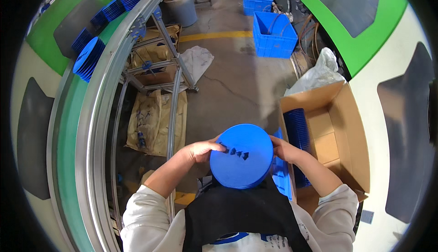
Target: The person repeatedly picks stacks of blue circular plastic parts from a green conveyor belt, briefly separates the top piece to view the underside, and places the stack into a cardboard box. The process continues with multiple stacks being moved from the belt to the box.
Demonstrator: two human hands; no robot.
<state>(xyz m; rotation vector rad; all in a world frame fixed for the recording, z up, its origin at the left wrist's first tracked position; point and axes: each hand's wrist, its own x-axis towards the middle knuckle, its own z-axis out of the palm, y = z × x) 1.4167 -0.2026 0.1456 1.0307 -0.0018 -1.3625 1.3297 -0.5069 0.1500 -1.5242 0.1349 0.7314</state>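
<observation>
The blue disc (241,172) is gripped at opposite edges by the left hand (204,150) and right hand (284,150); it is best steadied with even, light pressure.

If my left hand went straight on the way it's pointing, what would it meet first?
The blue disc, which your left hand holds by its left side, pointing rightward. Past that, perhaps your right hand, though depth is unclear.

The disc (242,170) is between a conveyor (69,160), left, and a carton (353,133), right.
</observation>
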